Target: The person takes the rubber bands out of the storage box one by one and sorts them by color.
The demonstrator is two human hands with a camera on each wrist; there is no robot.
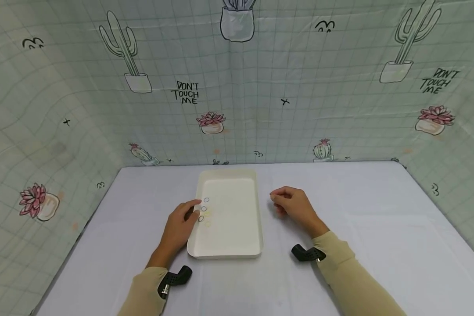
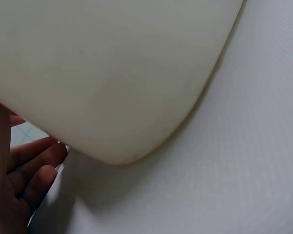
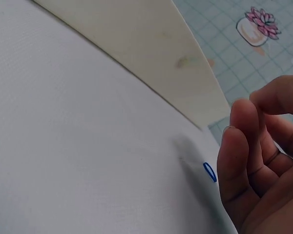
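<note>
A shallow white tray lies lengthwise on the table. My left hand holds its left side, with the thumb and index finger at the rim. In the left wrist view its fingers lie against the tray's outer wall. Several small thin rings, dark or bluish ones and yellow ones, are inside the tray near that hand. To the right of the tray, my right hand has loosely bent fingers, with nothing visible between them. A small blue ring shows beside its fingertips; whether it touches the table is unclear.
A white cloth covers the table. Behind and at both sides stand fabric walls printed with a grid and potted plants. Each wrist wears a black camera mount, one of them on the right sleeve.
</note>
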